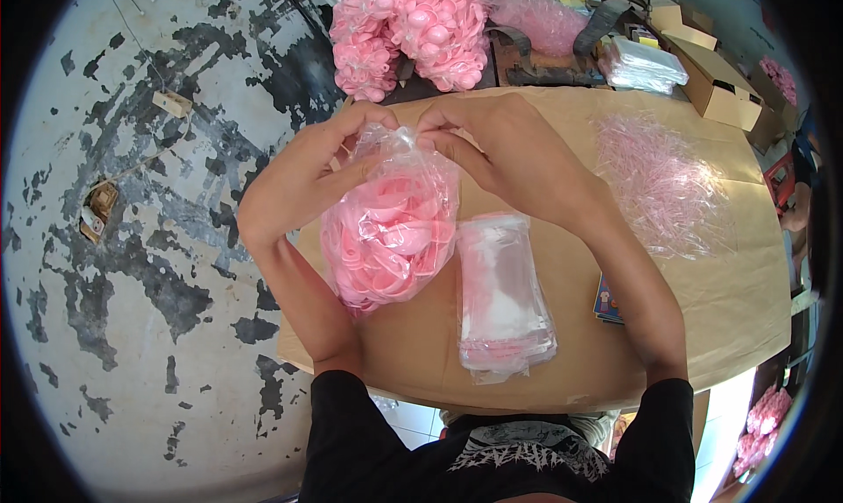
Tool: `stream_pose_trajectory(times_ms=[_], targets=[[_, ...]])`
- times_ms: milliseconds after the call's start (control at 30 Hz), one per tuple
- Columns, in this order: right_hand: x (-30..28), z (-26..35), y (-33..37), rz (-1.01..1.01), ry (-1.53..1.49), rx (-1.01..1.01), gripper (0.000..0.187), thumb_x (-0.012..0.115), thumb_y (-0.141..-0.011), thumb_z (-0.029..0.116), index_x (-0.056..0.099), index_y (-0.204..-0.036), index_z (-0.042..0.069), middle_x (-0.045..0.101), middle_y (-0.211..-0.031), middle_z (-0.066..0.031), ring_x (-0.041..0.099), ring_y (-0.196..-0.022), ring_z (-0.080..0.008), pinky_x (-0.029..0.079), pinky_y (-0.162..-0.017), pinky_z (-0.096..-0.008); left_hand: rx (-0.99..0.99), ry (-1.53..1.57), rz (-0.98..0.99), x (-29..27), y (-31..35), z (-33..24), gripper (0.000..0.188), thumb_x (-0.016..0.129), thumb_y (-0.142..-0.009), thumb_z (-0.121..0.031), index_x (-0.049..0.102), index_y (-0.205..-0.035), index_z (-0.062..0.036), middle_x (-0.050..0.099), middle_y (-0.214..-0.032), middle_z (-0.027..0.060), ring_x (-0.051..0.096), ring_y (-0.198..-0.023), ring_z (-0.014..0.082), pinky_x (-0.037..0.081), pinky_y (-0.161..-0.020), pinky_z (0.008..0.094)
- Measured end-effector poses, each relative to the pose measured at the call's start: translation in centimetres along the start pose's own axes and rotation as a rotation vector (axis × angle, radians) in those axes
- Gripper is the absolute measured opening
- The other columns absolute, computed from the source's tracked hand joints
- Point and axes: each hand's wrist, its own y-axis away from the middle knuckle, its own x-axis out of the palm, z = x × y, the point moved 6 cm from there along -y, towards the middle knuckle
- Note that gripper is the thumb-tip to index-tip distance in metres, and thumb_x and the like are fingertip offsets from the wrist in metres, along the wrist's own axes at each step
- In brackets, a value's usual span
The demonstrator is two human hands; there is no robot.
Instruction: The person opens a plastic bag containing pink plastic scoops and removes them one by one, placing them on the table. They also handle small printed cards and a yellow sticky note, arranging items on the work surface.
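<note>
A clear plastic bag (pixel 392 235), packed with curved, glossy pink pieces, is held upright over the left part of the table. Its neck is gathered and twisted at the top. My left hand (pixel 329 156) pinches the neck from the left, its fingers closed on the plastic. From the other side, the thumb and fingers of my right hand (pixel 505 147) grip the same neck close to the left fingertips. Just right of the filled bag lies a stack of flat clear plastic bags (pixel 505 292). Small printed cards (pixel 606 303) show partly beside my right forearm.
Loose clear-pink plastic strips (pixel 659 187) are heaped at the right of the brown-paper-covered table (pixel 588 354). Along the far edge stand filled bags of pink pieces (pixel 417 28), a pack of clear bags (pixel 644 65) and a cardboard box (pixel 716 81). A peeling wall (pixel 132 266) is at left.
</note>
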Motion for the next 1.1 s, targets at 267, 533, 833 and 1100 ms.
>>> stream_pose_trajectory(times_ms=[267, 533, 833, 1100], targets=[[0.4, -0.9, -0.1, -0.084, -0.198, -0.061, 0.016, 0.062, -0.089, 0.011, 0.066, -0.099, -0.001, 0.068, -0.083, -0.0194, 0.066, -0.077, -0.0357, 0.05, -0.068, -0.0399, -0.023, -0.156, 0.08, 0.5, -0.4, -0.4, 0.02, 0.06, -0.086, 0.002, 0.056, -0.105, 0.0006, 0.062, -0.085, 0.0123, 0.054, -0.073, 0.0193, 0.044, -0.07, 0.0307], [-0.4, 0.5, 0.1, -0.01, -0.071, -0.115, 0.021, 0.071, -0.084, 0.009, 0.067, -0.102, 0.0, 0.07, -0.089, -0.0126, 0.067, -0.078, -0.0248, 0.053, -0.072, -0.0333, 0.004, -0.154, 0.008, 1.0, -0.8, -1.3, 0.015, 0.063, -0.086, -0.001, 0.056, -0.099, 0.0005, 0.056, -0.07, 0.0179, 0.049, -0.058, 0.0297, 0.041, -0.056, 0.0355], [0.0, 0.0, 0.3, -0.063, -0.087, -0.025, 0.019, 0.071, -0.081, 0.007, 0.065, -0.096, -0.003, 0.07, -0.089, -0.0155, 0.068, -0.082, -0.0267, 0.054, -0.077, -0.0341, -0.06, -0.226, -0.028, 1.0, -1.5, -1.8, 0.016, 0.062, -0.087, 0.0, 0.052, -0.1, -0.0001, 0.054, -0.067, 0.0187, 0.048, -0.055, 0.0327, 0.037, -0.053, 0.0383], [0.6, -0.7, 0.3, -0.185, -0.245, 0.008, 0.02, 0.071, -0.077, 0.011, 0.062, -0.087, -0.004, 0.066, -0.08, -0.0194, 0.065, -0.077, -0.0351, 0.052, -0.072, -0.039, 0.008, -0.199, -0.07, 1.7, -1.5, -1.5, 0.022, 0.049, -0.084, 0.011, 0.044, -0.102, -0.0019, 0.054, -0.077, 0.0147, 0.044, -0.064, 0.0246, 0.037, -0.059, 0.0313]])
